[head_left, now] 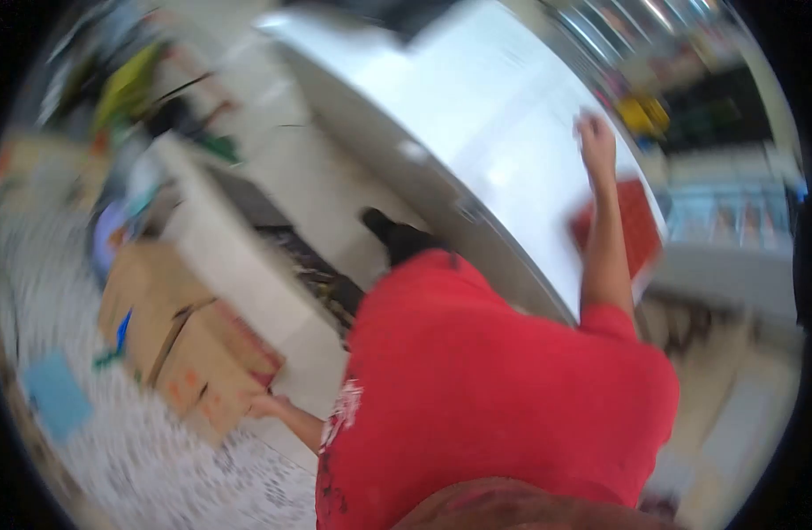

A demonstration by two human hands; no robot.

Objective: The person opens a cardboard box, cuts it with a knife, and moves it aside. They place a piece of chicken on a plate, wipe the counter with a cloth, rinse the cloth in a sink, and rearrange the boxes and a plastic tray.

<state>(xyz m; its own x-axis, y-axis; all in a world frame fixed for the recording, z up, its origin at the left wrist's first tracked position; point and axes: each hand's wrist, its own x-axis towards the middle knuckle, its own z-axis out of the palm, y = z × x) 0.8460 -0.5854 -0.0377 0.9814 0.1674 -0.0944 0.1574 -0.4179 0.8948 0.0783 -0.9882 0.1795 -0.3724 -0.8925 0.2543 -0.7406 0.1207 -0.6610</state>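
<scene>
The view is tilted and smeared by motion. My right hand (596, 141) is raised over the white tabletop (485, 97), its fingers blurred. Below that forearm lies a red flat object (631, 225) near the table's edge. Low on the left side, my left hand (269, 405) is beside the corner of a cardboard box (189, 327); whether it touches the box is unclear. What its fingers do is too blurred to tell.
A long pale bench or low wall (238, 256) runs between the box and the table. A light blue sheet (58, 397) lies on the patterned surface at left. Shelves (719, 212) and a yellow object (642, 115) stand at right.
</scene>
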